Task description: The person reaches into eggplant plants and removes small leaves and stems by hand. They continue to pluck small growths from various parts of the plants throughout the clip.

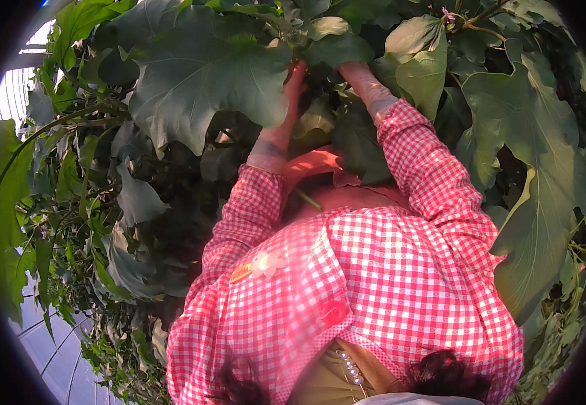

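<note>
Both my arms reach forward into large, lobed green leaves that look like eggplant foliage. My left hand [297,77] is raised by a stem below a small shoot [293,35]. Its fingers are mostly hidden, and a broad leaf [212,81] hangs just to its left. The fingers of my right hand [357,72] disappear behind another leaf [341,49]. What either hand holds, if anything, cannot be seen. Between my forearms, against my body, lies a red sheet-like item [318,163], with a thin green stalk [309,200] near it.
Dense leaves and branches surround me on both sides. A large leaf [541,202] hangs close to my right arm, and a long stem [65,119] arches at left. A small purple-pink flower [448,15] is at upper right. Pale panelled sheeting [65,349] shows at lower left.
</note>
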The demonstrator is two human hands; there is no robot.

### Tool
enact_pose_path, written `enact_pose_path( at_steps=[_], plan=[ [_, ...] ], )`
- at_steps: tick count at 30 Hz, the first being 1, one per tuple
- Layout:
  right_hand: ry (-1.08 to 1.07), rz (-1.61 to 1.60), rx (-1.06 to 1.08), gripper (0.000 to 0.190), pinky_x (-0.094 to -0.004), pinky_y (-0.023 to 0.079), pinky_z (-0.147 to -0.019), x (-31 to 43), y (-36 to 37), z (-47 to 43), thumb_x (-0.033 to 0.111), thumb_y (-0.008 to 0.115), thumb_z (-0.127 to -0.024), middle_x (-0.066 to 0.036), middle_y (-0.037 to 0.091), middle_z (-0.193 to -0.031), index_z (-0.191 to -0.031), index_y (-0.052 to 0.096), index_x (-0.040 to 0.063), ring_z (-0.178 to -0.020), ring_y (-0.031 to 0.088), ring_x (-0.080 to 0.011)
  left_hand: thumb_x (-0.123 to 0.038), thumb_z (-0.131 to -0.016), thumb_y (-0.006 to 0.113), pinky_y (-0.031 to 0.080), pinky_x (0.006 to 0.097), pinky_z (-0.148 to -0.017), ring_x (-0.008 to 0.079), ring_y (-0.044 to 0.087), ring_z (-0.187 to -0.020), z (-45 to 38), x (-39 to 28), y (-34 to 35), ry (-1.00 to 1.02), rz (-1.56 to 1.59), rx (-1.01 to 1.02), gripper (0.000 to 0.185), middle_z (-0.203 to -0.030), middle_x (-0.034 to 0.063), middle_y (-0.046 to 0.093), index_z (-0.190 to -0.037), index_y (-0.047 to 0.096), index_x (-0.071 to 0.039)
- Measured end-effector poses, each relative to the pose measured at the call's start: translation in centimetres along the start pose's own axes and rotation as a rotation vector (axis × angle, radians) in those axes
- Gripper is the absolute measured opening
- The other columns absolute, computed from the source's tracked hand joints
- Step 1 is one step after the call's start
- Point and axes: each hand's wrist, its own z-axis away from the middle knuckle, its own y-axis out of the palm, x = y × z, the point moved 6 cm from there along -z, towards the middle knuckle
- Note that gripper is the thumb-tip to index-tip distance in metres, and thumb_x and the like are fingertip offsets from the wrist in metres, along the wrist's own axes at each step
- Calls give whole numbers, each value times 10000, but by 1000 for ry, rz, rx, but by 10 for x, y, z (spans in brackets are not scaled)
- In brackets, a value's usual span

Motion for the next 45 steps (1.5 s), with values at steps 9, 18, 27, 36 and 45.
enact_pose_path(
  at_steps=[9,18,27,36,45],
  plan=[
    [412,-927,348,238,-244,418,-590,43,-55,24,140,625,-892,35,559,-749,-1101,648,29,-642,475,-80,-343,-941,619,512,286,-682,128,635,-810,-24,-16,-21,-67,41,-143,438,-1033,53,660,-1229,581,-16],
    [142,-1467,180,625,-206,452,-640,53,-113,12,-22,593,-827,-59,627,-1146,-1428,468,99,-709,497,-49,-91,-890,556,516,286,-751,179,655,-887,-49,-37,86,20,248,385,287,-1008,102,670,-1146,630,16],
    [466,-1317,-267,161,-172,368,-503,-29,-157,73,76,640,-920,-68,696,-982,-1064,651,4,-560,455,-23,-52,-851,625,451,276,-954,143,583,-1084,-13,-18,126,77,-153,550,480,-1181,71,629,-1320,544,16],
    [682,-947,-267,317,-231,434,-644,-33,-88,70,288,775,-848,0,620,-784,-952,672,7,-703,526,-80,-114,-897,632,488,254,-820,100,607,-910,4,-14,111,135,-180,467,360,-1023,43,682,-1243,618,-14],
    [635,-954,-313,223,-228,380,-514,4,-85,85,226,686,-893,28,581,-668,-941,682,8,-559,478,-48,-180,-892,666,492,244,-738,87,616,-782,14,-34,70,449,-425,-49,224,-882,43,703,-1074,709,-58]
  ],
)
